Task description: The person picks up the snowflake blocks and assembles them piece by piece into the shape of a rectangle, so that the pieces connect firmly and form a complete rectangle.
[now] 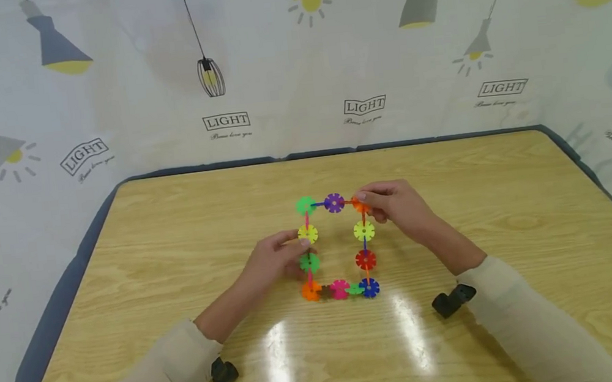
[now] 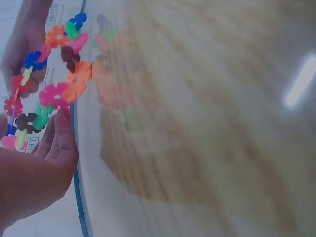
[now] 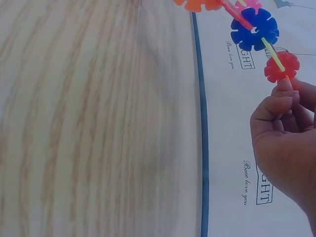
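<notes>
A rectangular frame of interlocking notched plastic discs is held between both hands, raised off the table as the left wrist view shows. Its discs include a purple disc (image 1: 334, 203) on the far side, a red disc (image 1: 366, 259) on the right and a blue disc (image 1: 370, 287) at the near right corner. My left hand (image 1: 275, 257) grips the left side, thumb over the yellow disc (image 1: 308, 234), other fingers partly hidden behind. With thumb and fingers, my right hand (image 1: 402, 205) pinches the orange disc at the far right corner; that hand (image 3: 284, 131) partly covers it.
The wood-patterned table (image 1: 177, 228) is glossy and mirrors the discs and lamp light. Behind it rises a white covering (image 1: 283, 64) printed with lamps. A small black device (image 1: 224, 373) sits at the left wrist, another black device (image 1: 453, 300) at the right.
</notes>
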{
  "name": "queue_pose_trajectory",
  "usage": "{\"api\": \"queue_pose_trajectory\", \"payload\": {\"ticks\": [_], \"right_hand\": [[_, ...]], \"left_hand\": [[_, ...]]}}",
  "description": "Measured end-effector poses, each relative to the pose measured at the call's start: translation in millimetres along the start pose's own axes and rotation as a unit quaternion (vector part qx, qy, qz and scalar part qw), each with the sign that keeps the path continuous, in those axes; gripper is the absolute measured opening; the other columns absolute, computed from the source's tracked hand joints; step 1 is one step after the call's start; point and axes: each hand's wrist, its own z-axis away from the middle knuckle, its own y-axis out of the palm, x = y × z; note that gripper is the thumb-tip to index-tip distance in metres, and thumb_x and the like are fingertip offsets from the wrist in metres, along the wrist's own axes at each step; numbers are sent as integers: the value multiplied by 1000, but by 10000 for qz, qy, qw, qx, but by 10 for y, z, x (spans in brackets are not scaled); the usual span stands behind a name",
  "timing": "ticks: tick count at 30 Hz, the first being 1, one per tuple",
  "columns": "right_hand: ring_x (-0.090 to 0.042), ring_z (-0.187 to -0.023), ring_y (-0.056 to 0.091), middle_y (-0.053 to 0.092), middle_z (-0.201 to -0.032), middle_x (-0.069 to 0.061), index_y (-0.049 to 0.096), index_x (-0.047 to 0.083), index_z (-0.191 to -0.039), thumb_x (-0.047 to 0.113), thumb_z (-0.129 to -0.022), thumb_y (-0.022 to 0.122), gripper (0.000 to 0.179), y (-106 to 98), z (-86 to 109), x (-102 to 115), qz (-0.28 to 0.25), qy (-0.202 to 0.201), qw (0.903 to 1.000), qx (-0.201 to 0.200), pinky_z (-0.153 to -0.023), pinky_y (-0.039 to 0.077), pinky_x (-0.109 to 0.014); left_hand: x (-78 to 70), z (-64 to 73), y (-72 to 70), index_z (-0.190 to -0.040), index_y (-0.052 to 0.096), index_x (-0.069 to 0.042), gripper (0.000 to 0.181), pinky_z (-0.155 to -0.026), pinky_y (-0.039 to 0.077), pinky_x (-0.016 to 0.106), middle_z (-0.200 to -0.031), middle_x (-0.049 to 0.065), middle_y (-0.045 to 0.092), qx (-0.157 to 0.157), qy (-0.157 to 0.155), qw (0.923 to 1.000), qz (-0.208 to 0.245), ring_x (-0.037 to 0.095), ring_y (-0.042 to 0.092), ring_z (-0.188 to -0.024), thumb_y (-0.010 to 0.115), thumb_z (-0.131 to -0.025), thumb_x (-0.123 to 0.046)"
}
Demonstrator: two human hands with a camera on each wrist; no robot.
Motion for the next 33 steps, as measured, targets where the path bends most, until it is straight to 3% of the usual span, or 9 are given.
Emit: {"api": "queue_pose_trajectory", "payload": {"ticks": [5,8,13,17,23,30,33], "right_hand": [[-14,-62,45,52,-73,-3,67,4,-116,33,-98,59,35,-40,31,-20,-289,59,9995,-56,-62,43,-35],[-14,-61,44,51,-72,-3,65,2,-116,32,-99,57,35,-57,51,-49,-427,2,9991,-32,-60,42,-33],[-14,-61,44,51,-69,-1,64,0,-111,31,-99,57,34,-78,104,-86,-634,-56,9980,7,-60,42,-32],[-13,-61,47,54,-71,0,63,0,-109,29,-99,58,31,-89,159,-119,-1010,130,9948,30,-60,44,-29],[-11,-61,52,60,-75,-1,62,0,-108,25,-99,59,27,-94,251,-183,-1292,411,9907,91,-61,50,-27],[-16,-65,60,64,-83,-11,58,-4,-112,21,-99,56,28,-68,386,-241,-831,734,9930,397,-67,57,-31],[-19,-66,63,64,-82,-12,56,-7,-113,19,-98,55,30,-30,448,-249,-633,876,9923,614,-69,58,-34]], "left_hand": [[39,34,21,-145,41,-3,65,-83,56,36,-114,16,68,427,36,9964,-733,19,70,-82,71,-89,-15],[41,42,32,-141,47,-3,60,-80,55,33,-106,14,68,427,151,9929,-1097,18,68,-80,72,-87,-13],[-6,24,30,-134,55,-3,48,-75,56,33,-98,12,68,162,246,9960,-843,19,66,-76,68,-88,-8],[-55,-16,-13,-128,59,-2,39,-76,56,33,-93,9,69,-1,307,9977,-598,18,64,-76,63,-90,-4],[-135,-102,-81,-123,63,-2,31,-77,55,33,-88,6,69,-157,276,9976,-620,18,63,-77,60,-92,-4],[-207,-243,-147,-115,67,-3,24,-75,54,29,-102,10,68,-321,3,9944,-1004,19,62,-82,59,-93,-6],[-217,-305,-173,-114,67,-2,23,-70,53,27,-99,10,67,-366,-65,9924,-1175,18,61,-76,59,-93,-6]]}}
